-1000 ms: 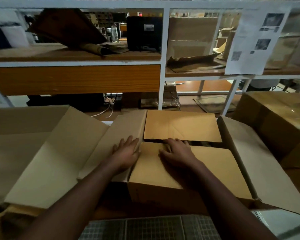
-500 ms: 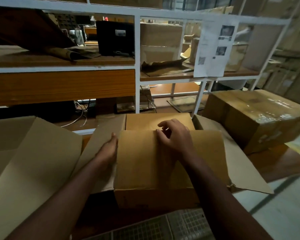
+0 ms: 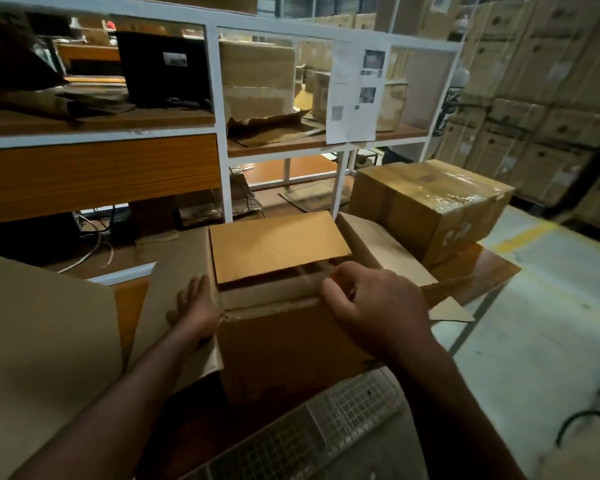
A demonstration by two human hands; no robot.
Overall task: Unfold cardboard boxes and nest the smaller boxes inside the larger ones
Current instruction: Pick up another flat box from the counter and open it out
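A brown cardboard box (image 3: 284, 348) stands in front of me on the wooden table (image 3: 478, 271). Its far flap (image 3: 274, 245) lies tilted over the opening, and the side flaps spread out left and right. My left hand (image 3: 194, 308) rests with straight fingers on the left flap (image 3: 174, 292), beside the box's near-left corner. My right hand (image 3: 371, 303) curls its fingers over the near flap's edge (image 3: 274, 296), which is raised off the opening. A larger open box (image 3: 42, 344) with pale flaps sits at the left.
A taped, film-wrapped box (image 3: 430, 206) stands at the right on the table. A white-framed shelf (image 3: 219, 133) with cardboard, a black case (image 3: 163, 67) and a posted sheet (image 3: 357, 95) rises behind. Stacked cartons (image 3: 541, 98) fill the far right. A wire mesh (image 3: 326, 424) lies below me.
The near flap, pressed flat under my right hand earlier, now lifts up off the opening. My left hand slid from the box top to the left flap. The view swung to the right.
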